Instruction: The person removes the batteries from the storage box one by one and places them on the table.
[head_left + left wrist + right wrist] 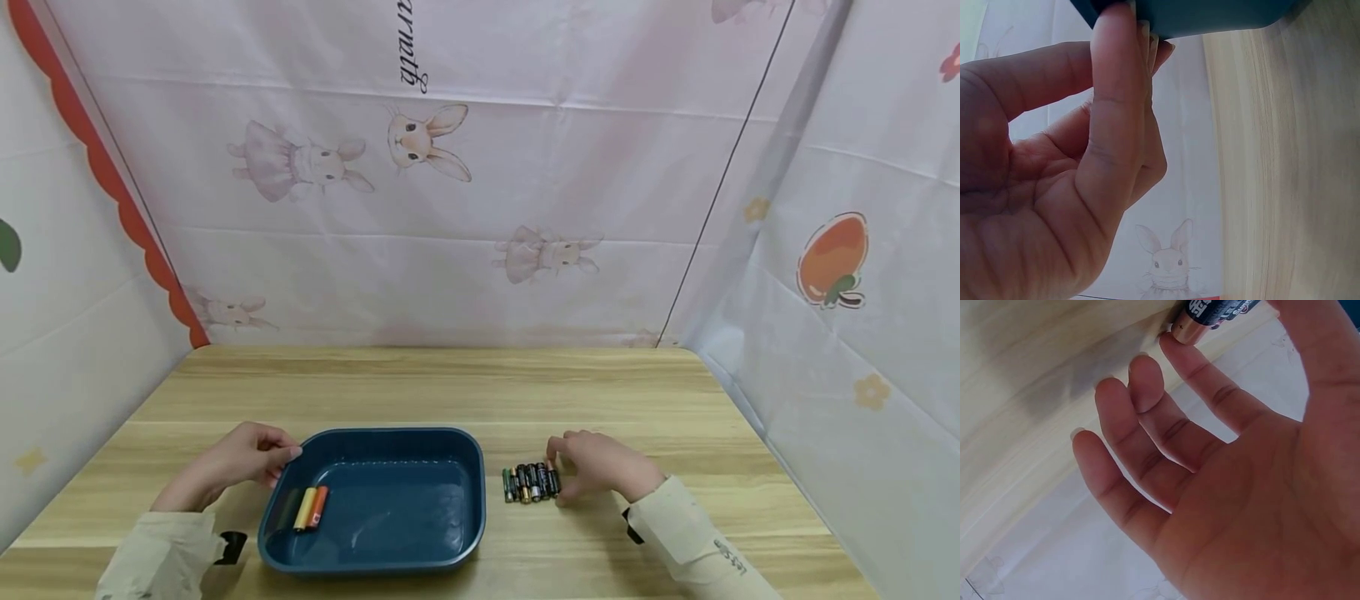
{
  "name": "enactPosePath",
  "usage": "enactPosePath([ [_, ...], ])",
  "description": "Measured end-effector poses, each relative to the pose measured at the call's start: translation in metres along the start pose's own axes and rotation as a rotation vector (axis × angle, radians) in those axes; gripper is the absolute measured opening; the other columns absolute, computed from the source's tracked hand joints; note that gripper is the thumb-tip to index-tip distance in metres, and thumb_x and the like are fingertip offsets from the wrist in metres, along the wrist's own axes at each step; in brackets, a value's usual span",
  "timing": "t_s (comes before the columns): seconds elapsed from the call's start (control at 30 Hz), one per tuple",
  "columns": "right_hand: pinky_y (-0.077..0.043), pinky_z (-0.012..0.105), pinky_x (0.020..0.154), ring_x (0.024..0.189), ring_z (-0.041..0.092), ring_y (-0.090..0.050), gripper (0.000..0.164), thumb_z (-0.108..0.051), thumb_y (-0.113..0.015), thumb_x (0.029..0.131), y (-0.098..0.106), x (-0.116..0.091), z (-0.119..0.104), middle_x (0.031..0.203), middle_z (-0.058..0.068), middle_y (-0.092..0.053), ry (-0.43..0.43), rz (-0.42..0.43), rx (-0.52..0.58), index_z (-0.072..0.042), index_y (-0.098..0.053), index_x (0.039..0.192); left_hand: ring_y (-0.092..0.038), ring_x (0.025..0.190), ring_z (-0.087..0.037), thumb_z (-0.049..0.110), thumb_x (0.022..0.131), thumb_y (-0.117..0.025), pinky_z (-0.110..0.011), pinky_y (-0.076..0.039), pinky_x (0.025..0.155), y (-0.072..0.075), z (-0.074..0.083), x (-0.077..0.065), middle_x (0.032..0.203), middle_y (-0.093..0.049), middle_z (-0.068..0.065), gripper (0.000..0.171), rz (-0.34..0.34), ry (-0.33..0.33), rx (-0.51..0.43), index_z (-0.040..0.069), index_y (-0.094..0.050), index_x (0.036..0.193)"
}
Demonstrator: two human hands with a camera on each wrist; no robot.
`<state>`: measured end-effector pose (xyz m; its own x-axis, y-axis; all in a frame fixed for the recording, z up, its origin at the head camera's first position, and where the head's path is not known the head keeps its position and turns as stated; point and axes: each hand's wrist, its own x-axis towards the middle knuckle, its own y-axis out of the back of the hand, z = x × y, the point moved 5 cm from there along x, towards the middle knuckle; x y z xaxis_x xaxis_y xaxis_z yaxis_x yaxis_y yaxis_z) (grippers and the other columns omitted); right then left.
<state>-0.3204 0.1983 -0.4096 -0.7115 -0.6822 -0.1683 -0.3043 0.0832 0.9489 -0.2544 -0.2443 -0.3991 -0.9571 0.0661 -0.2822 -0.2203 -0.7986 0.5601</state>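
Observation:
A dark blue tray (390, 568) sits on the table, left of centre. My left hand (243, 458) pinches its rim at the back left corner; the left wrist view shows fingertips against the tray wall (1210, 15). Inside, by the left wall, lie a yellow battery (306, 508) and an orange battery (318, 507), side by side. Right of the tray is a row of several mostly black batteries (525, 483). My right hand (603, 468) has its index finger and thumb at opposite ends of the rightmost battery (554, 480). In the right wrist view, the index fingertip touches the copper-coloured end of that battery (1190, 330).
The wooden table (450, 383) reaches back to a hanging cloth (465, 292) printed with rabbits. More cloth hangs at the left side (75, 333) and the right side (825, 358). A gap of bare wood separates the tray from the battery row.

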Motion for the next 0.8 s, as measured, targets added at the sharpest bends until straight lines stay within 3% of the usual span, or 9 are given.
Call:
enactPosePath([
  [0.2, -0.047, 0.037, 0.069, 0.076, 0.015, -0.048, 0.047, -0.030, -0.086, 0.069, 0.005, 0.000, -0.003, 0.090, 0.002, -0.055, 0.005, 0.012, -0.012, -0.013, -0.060, 0.105, -0.060, 0.066, -0.018, 0.013, 0.097, -0.057, -0.038, -0.057, 0.064, 0.000, 0.000, -0.001, 0.074, -0.060, -0.006, 0.019, 0.003, -0.003, 0.003, -0.003, -0.067, 0.099],
  [0.37, -0.047, 0.038, 0.067, 0.076, 0.018, -0.052, 0.046, -0.030, -0.081, 0.075, 0.023, 0.004, -0.016, 0.094, 0.005, -0.058, 0.025, 0.060, -0.051, -0.009, -0.062, 0.111, -0.059, 0.065, -0.018, 0.012, 0.097, -0.057, -0.037, -0.057, 0.063, -0.001, 0.000, -0.001, 0.074, -0.059, -0.006, 0.019, 0.010, 0.002, 0.004, -0.003, -0.067, 0.100],
  [0.8, -0.049, 0.032, 0.073, 0.080, 0.014, -0.054, 0.038, -0.039, -0.071, 0.086, 0.073, 0.029, -0.097, 0.093, -0.003, -0.057, 0.247, 0.260, -0.191, -0.015, -0.064, 0.115, -0.060, 0.065, -0.018, 0.012, 0.097, -0.056, -0.037, -0.057, 0.063, -0.001, 0.002, -0.003, 0.075, -0.059, -0.006, 0.019, 0.010, 0.008, 0.000, -0.003, -0.067, 0.101],
])
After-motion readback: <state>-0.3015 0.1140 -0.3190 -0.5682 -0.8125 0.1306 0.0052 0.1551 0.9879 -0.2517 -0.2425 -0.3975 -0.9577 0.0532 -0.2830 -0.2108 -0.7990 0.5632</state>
